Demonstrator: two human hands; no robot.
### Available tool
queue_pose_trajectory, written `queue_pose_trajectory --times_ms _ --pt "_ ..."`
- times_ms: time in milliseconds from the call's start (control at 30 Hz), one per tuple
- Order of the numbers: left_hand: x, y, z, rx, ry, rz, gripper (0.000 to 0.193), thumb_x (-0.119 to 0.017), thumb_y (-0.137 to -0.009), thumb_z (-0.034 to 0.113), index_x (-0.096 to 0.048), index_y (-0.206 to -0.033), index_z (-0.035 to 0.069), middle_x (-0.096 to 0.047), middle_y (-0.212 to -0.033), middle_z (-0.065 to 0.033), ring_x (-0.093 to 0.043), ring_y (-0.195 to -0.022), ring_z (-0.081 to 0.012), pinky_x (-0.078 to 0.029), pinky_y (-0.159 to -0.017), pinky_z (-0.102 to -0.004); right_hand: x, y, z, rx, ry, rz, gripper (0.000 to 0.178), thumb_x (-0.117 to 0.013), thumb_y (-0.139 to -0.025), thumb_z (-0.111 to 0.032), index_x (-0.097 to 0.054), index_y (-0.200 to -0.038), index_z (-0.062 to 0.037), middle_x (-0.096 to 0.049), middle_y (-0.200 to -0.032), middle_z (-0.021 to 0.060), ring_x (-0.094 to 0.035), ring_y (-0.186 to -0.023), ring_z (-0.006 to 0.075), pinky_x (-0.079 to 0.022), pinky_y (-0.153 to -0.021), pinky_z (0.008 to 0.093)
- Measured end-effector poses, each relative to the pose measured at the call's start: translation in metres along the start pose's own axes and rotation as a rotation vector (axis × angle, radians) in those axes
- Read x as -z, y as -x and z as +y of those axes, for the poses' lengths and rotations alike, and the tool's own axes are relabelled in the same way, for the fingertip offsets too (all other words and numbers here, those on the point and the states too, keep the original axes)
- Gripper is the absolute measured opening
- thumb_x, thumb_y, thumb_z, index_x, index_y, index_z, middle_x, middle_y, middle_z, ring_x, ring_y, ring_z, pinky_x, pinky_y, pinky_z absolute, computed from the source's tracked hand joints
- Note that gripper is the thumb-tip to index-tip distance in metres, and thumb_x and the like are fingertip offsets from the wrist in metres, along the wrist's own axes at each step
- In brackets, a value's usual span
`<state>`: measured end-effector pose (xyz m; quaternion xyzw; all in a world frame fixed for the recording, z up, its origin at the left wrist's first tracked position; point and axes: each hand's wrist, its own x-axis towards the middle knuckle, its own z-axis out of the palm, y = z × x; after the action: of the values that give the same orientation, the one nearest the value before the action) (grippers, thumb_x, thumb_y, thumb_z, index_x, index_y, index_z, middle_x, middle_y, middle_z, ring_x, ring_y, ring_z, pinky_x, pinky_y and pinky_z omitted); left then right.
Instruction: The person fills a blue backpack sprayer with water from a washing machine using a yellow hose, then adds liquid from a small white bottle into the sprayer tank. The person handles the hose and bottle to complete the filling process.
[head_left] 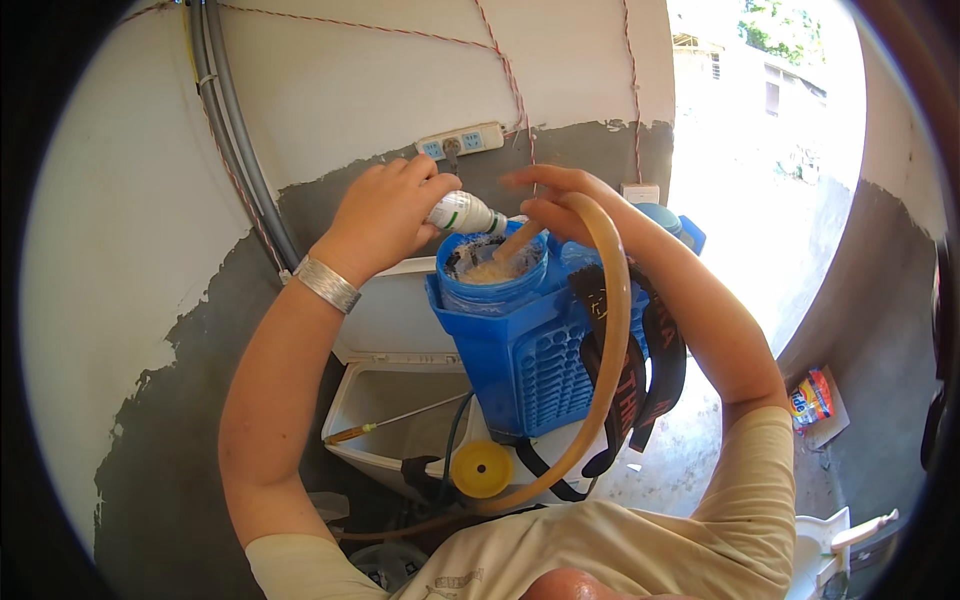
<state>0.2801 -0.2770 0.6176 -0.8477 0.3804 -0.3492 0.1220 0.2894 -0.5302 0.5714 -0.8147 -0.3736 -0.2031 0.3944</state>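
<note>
- Tipping a small white bottle (462, 212) over the blue sprayer tank (520, 350), far centre, the left hand (385, 215) is clamping its fingers around it; liquid risks splashing past the rim
- The right hand (550, 200), fingers closed on a stirring stick (517, 240), is risking flicking mixture out

Home yard: half-plastered wall (150, 200), backpack sprayer (525, 360)

The left hand (392, 208) covers the rear of the white bottle (462, 213). The stick (517, 241) end sits buried in the blue tank (520, 350) mouth. The tan hose (612, 330) lower run passes behind the shirt. Outdoor area is overexposed.
</note>
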Motion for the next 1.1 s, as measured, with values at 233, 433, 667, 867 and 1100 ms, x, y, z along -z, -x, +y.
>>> queue_pose_trajectory --times_ms 233,433,667,867,1100 --pt "0.011 -0.008 0.007 -0.107 0.019 -0.025 0.045 -0.074 -0.065 0.011 -0.054 -0.106 0.012 -0.056 -0.098 -0.0041 -0.054 -0.096 -0.0258 -0.045 -0.082 -0.0375 -0.014 -0.022 -0.015 -0.109 -0.068 -0.170 0.053 -0.056 -0.090 -0.020 -0.038 -0.138 -0.0057 -0.058 -0.061 0.0057 -0.054 -0.052 0.0122 -0.043 -0.052 0.0248" --pt "0.024 -0.026 0.011 -0.077 0.102 -0.002 0.044 -0.072 -0.068 0.009 -0.049 -0.106 0.008 -0.056 -0.103 -0.0079 -0.055 -0.099 -0.0282 -0.046 -0.085 -0.0384 -0.015 -0.024 -0.031 -0.101 -0.108 -0.233 0.056 -0.059 -0.089 -0.025 -0.034 -0.134 -0.0011 -0.057 -0.059 0.0058 -0.054 -0.050 0.0113 -0.041 -0.048 0.0233" --pt "0.022 -0.026 0.019 0.100 0.298 -0.197 0.040 -0.066 -0.078 0.014 -0.049 -0.114 0.006 -0.056 -0.112 -0.0120 -0.058 -0.100 -0.0292 -0.047 -0.085 -0.0371 -0.018 -0.017 -0.040 -0.206 -0.135 -0.198 0.053 -0.061 -0.083 -0.028 -0.041 -0.123 0.0010 -0.057 -0.061 0.0069 -0.054 -0.051 0.0122 -0.042 -0.048 0.0241" --pt "0.013 -0.027 0.013 0.138 0.415 -0.112 0.047 -0.063 -0.082 0.028 -0.051 -0.120 0.004 -0.060 -0.111 -0.0159 -0.060 -0.100 -0.0282 -0.047 -0.084 -0.0351 -0.019 -0.020 -0.031 -0.238 -0.189 -0.192 0.047 -0.063 -0.082 -0.031 -0.046 -0.113 0.0002 -0.056 -0.060 0.0059 -0.053 -0.049 0.0105 -0.040 -0.045 0.0225" --pt "-0.002 -0.023 0.025 0.223 0.529 0.035 0.053 -0.065 -0.081 0.037 -0.054 -0.122 0.004 -0.064 -0.106 -0.0172 -0.063 -0.095 -0.0270 -0.049 -0.081 -0.0348 -0.019 -0.017 -0.033 -0.289 -0.170 -0.151 0.041 -0.064 -0.081 -0.029 -0.051 -0.105 0.0008 -0.058 -0.063 0.0066 -0.053 -0.048 0.0100 -0.041 -0.044 0.0226"
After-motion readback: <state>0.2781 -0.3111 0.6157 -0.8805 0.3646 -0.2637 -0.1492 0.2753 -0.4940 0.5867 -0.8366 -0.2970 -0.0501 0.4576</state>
